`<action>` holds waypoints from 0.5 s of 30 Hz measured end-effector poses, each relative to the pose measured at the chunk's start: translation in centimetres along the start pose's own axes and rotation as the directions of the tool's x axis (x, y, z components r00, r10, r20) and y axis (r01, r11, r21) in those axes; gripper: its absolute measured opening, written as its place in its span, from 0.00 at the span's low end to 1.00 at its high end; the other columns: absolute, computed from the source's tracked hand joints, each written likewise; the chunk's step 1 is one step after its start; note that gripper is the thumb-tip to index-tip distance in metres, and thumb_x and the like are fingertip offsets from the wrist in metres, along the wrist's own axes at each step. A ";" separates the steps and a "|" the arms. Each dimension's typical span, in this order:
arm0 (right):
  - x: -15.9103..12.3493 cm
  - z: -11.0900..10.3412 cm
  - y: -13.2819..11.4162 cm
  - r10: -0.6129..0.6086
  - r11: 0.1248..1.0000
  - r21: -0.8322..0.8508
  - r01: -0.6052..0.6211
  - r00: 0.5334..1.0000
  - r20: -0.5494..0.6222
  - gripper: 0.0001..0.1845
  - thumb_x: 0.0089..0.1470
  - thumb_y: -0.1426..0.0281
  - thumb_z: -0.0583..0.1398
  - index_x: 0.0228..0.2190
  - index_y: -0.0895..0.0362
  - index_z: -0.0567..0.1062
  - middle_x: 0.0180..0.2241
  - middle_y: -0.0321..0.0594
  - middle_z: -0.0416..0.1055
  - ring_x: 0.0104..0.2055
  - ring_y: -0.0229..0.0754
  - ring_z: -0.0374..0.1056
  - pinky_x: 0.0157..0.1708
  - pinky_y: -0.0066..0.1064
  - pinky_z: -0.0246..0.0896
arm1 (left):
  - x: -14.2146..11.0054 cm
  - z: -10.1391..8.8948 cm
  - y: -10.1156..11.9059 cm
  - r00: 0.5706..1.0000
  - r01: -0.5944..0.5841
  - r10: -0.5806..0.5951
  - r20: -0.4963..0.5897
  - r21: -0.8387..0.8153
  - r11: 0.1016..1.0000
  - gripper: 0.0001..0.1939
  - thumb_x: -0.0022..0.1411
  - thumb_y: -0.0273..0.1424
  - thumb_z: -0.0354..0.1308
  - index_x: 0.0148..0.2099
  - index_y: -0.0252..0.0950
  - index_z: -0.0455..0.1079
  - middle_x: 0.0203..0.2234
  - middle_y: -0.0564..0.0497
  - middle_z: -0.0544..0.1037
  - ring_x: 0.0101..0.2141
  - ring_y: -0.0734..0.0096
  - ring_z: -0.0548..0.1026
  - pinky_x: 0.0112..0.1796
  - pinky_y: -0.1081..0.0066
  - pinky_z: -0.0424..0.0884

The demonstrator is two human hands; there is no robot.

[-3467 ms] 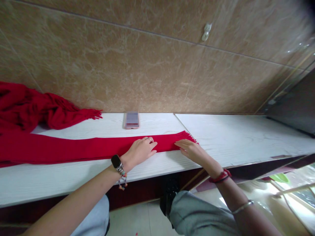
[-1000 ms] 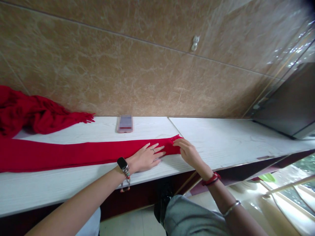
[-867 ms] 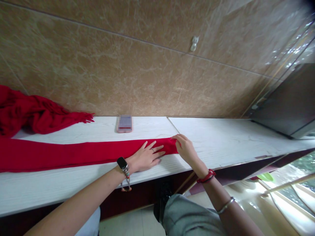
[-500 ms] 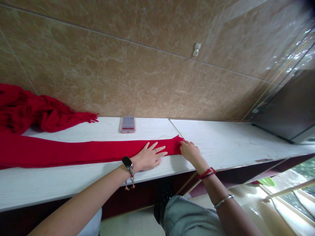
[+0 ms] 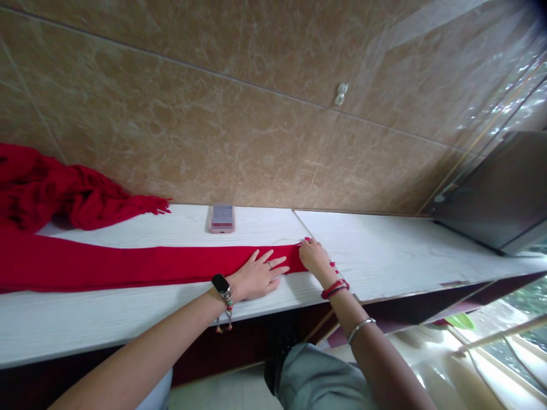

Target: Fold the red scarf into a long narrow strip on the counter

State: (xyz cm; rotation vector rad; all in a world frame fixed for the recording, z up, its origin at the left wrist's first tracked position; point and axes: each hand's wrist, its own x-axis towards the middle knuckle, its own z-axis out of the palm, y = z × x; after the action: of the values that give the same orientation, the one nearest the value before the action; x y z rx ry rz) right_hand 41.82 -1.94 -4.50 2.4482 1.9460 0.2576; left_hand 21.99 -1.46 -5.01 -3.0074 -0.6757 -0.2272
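Note:
A long red scarf (image 5: 141, 267), laid in a flat narrow strip, runs from the left edge of the view along the counter. My left hand (image 5: 258, 275) lies flat on it with fingers spread, a ring on one finger. At the scarf's fringed right end, my right hand (image 5: 315, 256) has its fingers closed on the cloth; its knuckles hide most of the fringe there. A few red strands show beyond the hand on both sides.
A second bunched length of red fringed cloth (image 5: 92, 196) lies at the back left. A phone (image 5: 221, 218) rests by the tiled wall on the white counter (image 5: 384, 245). A dark grey box-like object (image 5: 496, 193) stands at the far right.
My right hand has gone from lying on the scarf's end to closing on its fringe, shifting slightly left just now. My left hand has spread its fingers and stayed on the cloth.

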 end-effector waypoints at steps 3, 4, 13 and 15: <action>0.2 0.4 3.2 0.176 0.983 0.071 -0.172 0.983 -0.057 0.17 0.57 0.72 0.46 0.40 0.59 0.72 0.41 0.50 0.69 0.44 0.50 0.65 0.39 0.41 0.60 | 0.0 0.0 0.0 1.000 -0.002 0.002 0.005 -0.003 1.000 0.22 0.64 0.37 0.41 0.61 0.47 0.52 0.61 0.54 0.54 0.59 0.53 0.50 0.53 0.45 0.49; 0.2 0.3 4.0 0.199 0.977 0.092 -0.190 0.975 -0.102 0.17 0.58 0.71 0.46 0.40 0.58 0.72 0.41 0.50 0.69 0.45 0.50 0.64 0.40 0.42 0.60 | 0.0 0.0 0.0 1.000 -0.002 0.002 0.005 -0.006 1.000 0.22 0.64 0.37 0.41 0.61 0.47 0.52 0.61 0.54 0.54 0.59 0.53 0.50 0.53 0.45 0.49; -2.5 0.6 1.4 -0.313 0.861 0.299 0.410 0.893 -0.324 0.15 0.53 0.77 0.49 0.36 0.58 0.73 0.37 0.43 0.71 0.41 0.41 0.65 0.43 0.33 0.58 | 0.0 0.0 0.1 1.000 0.011 -0.011 -0.005 -0.013 1.000 0.21 0.65 0.38 0.40 0.59 0.45 0.56 0.60 0.53 0.55 0.59 0.54 0.50 0.54 0.48 0.47; -3.0 1.0 1.9 -0.282 0.905 0.246 0.347 0.923 -0.263 0.14 0.53 0.77 0.49 0.36 0.59 0.73 0.36 0.44 0.71 0.40 0.41 0.65 0.42 0.32 0.58 | 0.0 -0.1 0.1 1.000 0.015 -0.015 0.004 -0.013 1.000 0.22 0.64 0.38 0.41 0.60 0.46 0.55 0.60 0.53 0.55 0.59 0.54 0.50 0.54 0.47 0.47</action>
State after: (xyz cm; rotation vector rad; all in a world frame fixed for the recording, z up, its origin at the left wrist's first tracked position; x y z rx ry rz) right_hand 43.12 -5.22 -5.65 2.2834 2.6103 0.2674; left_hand 22.01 -1.56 -4.92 -3.0167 -0.6996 -0.2278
